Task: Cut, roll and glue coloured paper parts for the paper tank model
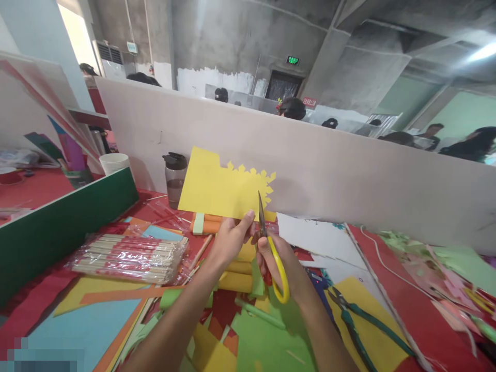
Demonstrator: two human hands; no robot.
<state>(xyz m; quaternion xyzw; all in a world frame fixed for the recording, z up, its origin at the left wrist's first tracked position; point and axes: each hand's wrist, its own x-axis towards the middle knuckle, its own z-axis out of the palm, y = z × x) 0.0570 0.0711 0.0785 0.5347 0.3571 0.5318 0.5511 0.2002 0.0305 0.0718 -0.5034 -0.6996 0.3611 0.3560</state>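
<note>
My left hand (231,240) pinches the lower edge of a yellow paper sheet (217,188), thumb on the near side. The sheet is raised above the table, and small pointed shapes are cut along its upper right and right edges. In my right hand (277,261) is a pair of scissors (279,271) with yellow handles. Its dark blades point upward, at the lower right part of the sheet; whether they touch the paper I cannot tell. Green paper (267,336) and scraps lie below my hands.
Left of me lie wrapped wooden sticks (126,258) and a green divider (65,227). A bottle (175,181) and white cup (114,163) stand behind. Green-handled pliers (358,323) rest at right. A pale partition (349,175) crosses the back; people's heads show beyond it.
</note>
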